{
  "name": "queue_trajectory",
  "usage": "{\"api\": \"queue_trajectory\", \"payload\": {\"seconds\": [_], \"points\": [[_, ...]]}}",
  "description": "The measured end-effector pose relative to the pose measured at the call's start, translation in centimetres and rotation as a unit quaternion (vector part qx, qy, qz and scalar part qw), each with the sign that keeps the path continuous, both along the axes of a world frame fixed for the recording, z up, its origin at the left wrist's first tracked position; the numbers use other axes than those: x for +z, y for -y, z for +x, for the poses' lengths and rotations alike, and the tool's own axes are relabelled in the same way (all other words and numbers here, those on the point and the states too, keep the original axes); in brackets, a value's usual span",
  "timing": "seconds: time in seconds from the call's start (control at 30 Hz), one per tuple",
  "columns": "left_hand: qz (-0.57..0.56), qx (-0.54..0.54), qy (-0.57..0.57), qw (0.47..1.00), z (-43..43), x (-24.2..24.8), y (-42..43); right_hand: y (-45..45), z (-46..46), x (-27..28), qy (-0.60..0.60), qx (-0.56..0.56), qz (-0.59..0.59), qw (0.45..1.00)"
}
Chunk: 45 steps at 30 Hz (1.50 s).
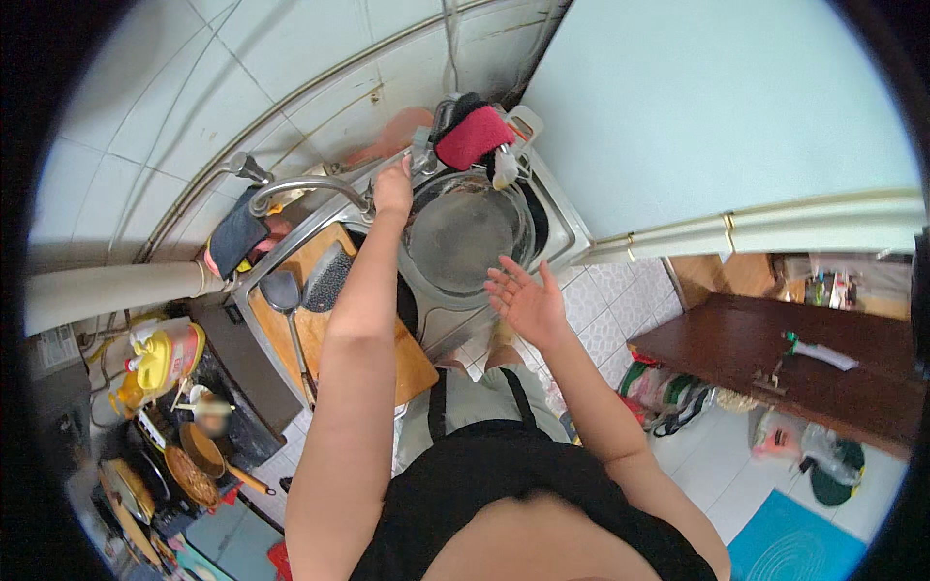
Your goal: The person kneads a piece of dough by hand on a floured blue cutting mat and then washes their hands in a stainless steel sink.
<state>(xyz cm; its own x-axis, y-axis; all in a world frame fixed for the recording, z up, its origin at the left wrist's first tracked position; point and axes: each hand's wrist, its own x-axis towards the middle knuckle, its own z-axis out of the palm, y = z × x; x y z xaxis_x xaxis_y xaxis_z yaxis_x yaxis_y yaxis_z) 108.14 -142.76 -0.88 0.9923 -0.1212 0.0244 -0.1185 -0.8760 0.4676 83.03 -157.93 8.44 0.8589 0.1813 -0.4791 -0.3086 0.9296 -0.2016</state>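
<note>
My left hand [393, 187] reaches to the back rim of the steel sink [568, 218], beside the base of the curved faucet [309, 185]. Its fingers are mostly hidden, so I cannot tell whether they grip anything. My right hand [529, 303] holds nothing, palm turned up and fingers spread, near the front right edge of a clear round basin [465, 240] in the sink. Left of the basin, a wooden cutting board [410, 363] lies across the sink. On it rest a spatula [280, 292] and a speckled dark utensil [328, 279], partly covered by my left forearm.
A pink and black cloth [476, 136] sits behind the basin. Another dark cloth [238, 231] lies left of the faucet. At far left are a stove with pans [202, 449] and a yellow oil jug [166, 359]. A dark wooden cabinet [726, 334] stands right.
</note>
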Motion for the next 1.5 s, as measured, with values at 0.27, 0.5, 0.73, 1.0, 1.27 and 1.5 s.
{"api": "queue_trajectory", "payload": {"seconds": [0.27,0.5,0.73,1.0,1.27,1.5], "points": [[-0.14,0.119,0.049,0.982,-0.3,0.4,0.2,1.2,11.4,-4.5,-0.06,0.085,0.009,0.995],[-0.356,0.122,0.011,0.926,-12.4,5.0,9.0,0.8,17.9,-10.5,0.029,0.202,-0.066,0.977],[-0.117,0.13,0.038,0.984,-8.8,-0.4,10.6,1.2,17.4,-9.1,-0.076,0.235,0.069,0.967],[-0.713,0.377,-0.084,0.586,-7.4,1.0,13.7,3.8,18.0,-7.6,-0.105,0.31,0.025,0.945],[-0.138,0.154,-0.03,0.978,-11.1,-4.9,10.7,1.6,16.6,-6.2,-0.12,0.346,-0.044,0.929],[-0.737,0.387,-0.082,0.548,-9.9,1.4,14.3,3.7,17.1,-8.4,-0.087,0.347,-0.016,0.934]]}}
